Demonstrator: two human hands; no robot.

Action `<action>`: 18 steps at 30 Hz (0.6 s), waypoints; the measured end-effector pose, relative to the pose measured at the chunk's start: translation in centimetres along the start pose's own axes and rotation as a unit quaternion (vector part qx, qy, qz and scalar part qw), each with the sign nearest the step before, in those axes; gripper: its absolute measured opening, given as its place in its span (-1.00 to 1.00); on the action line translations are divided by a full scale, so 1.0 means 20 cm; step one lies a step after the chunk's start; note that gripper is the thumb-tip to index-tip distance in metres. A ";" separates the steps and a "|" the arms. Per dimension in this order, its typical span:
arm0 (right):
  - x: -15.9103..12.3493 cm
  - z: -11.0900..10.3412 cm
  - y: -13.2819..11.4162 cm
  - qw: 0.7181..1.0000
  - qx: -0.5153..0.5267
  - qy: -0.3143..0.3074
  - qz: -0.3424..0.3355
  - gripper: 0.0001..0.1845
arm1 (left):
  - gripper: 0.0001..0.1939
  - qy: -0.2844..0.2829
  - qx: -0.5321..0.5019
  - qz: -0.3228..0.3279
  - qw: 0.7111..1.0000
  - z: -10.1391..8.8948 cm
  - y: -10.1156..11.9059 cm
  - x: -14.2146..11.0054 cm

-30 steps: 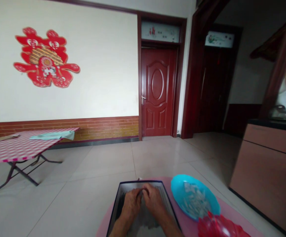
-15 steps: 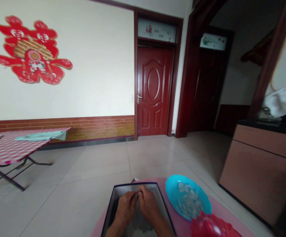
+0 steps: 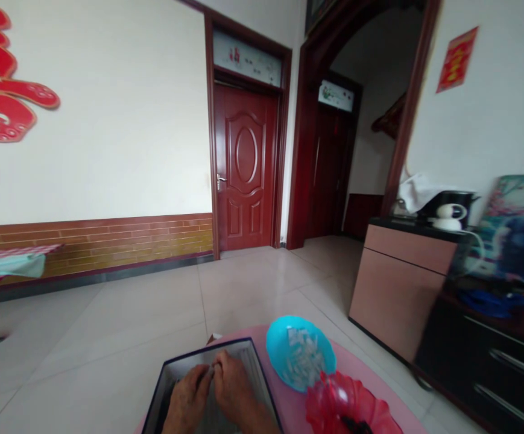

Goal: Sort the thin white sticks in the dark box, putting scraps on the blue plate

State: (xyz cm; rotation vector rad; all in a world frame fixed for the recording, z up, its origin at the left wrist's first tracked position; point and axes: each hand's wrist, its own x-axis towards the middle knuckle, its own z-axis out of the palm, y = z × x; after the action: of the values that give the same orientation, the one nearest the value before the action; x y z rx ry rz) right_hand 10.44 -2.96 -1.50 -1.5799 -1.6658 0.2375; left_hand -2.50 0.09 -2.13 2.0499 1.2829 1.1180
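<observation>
Left hand (image 3: 188, 401) and right hand (image 3: 234, 386) are together inside dark-rimmed tray (image 3: 207, 352), fingertips (image 3: 211, 369) meeting over its middle. Can't tell if they're clamped on anything: whatever is there is too small and blurred. Both forearms enter from the bottom edge of the view.

Tray sits on a round pink tabletop (image 3: 289, 416), its near end cut off by the frame. Inside it are grey strips (image 3: 216, 410), lying lengthwise. Material unclear.

Just right of the tray: turquoise plastic plate (image 3: 276, 349), not touching the hands, holding a loose pile of small white chunks (image 3: 301, 360). Exact material can't be told. Nearer the bottom of the view and further right of the tray: red fluted glass bowl (image 3: 347, 401), rim overlapping the plate edge in this view, with something dark (image 3: 356, 425) inside.

Further right of the tray, past the tabletop: pink-fronted cabinet (image 3: 397, 283) with black kettle (image 3: 447, 205) on top, and black drawer unit (image 3: 483, 361) beside it. Straight ahead of the tray, across the tiled floor (image 3: 121, 319): dark red door (image 3: 243, 163), closed. Up left of the tray: red paper-cut decoration (image 3: 3, 78) on the wall, cut off by the frame.
</observation>
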 end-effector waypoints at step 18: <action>-0.01 -0.02 -0.03 1.000 0.004 -0.003 0.005 -0.77 | -0.59 -0.023 -0.121 -0.067 0.990 -0.04 0.05 0.01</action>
State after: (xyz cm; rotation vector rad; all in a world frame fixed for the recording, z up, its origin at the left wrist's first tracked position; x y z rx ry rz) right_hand 10.23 -3.39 -0.84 -1.5845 -1.6596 0.2537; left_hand -2.46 -0.16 -0.83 1.7765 1.1813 1.1008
